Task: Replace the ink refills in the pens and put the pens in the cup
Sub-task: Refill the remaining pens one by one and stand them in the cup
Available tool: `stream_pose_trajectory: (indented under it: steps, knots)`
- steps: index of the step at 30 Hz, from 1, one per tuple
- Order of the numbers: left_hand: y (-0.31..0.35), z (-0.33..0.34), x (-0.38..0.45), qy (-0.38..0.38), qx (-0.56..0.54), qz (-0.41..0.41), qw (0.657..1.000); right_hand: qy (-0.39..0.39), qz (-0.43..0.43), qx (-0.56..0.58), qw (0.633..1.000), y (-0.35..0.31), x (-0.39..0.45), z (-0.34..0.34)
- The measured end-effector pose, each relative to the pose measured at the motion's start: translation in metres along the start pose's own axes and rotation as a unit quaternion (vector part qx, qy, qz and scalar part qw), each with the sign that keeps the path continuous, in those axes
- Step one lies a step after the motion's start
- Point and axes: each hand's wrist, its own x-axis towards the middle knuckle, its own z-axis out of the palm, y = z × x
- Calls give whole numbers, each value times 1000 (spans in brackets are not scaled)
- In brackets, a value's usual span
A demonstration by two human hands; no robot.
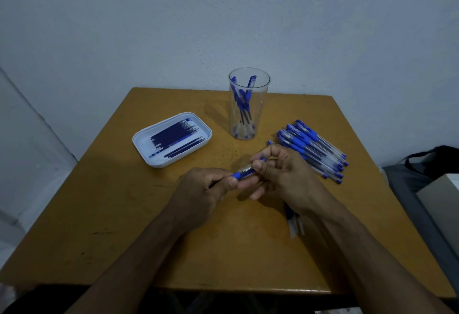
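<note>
Over the middle of the wooden table (pixel 124 214), both hands hold one blue pen (pixel 243 173). My left hand (pixel 208 189) grips its blue lower end between thumb and fingers. My right hand (pixel 280 172) pinches the upper part of the same pen. A clear plastic cup (pixel 248 107) stands behind the hands with several blue pens in it. A white tray (pixel 171 139) at the left holds several dark ink refills. To the right of the hands, several blue capped pens (pixel 313 149) lie in a pile.
A few loose clear pen parts (pixel 294 221) lie on the table under my right wrist. A dark bag (pixel 437 162) and a grey box (pixel 442 199) sit off the table at the right. A pale wall stands behind.
</note>
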Motion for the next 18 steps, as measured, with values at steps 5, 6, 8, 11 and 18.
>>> stream_pose_trajectory:
  steps: [5, 6, 8, 11, 18]
  knots:
    - [3, 1, 2, 41, -23, -41, 998, 74, -32, -4, 997, 0, 0, 4]
    - [3, 1, 2, 69, -27, -50, 996, 115, -51, -32, 991, 2, 2, 3]
    - [4, 3, 2, 115, -19, -56, 992, 191, -72, -158, 966, 8, 4, 0]
    - [3, 1, 1, 141, -21, -58, 988, 198, -88, -354, 910, 12, 3, 2]
    - [2, 0, 0, 140, -18, -74, 987, 127, -73, -564, 813, 11, -3, 23]
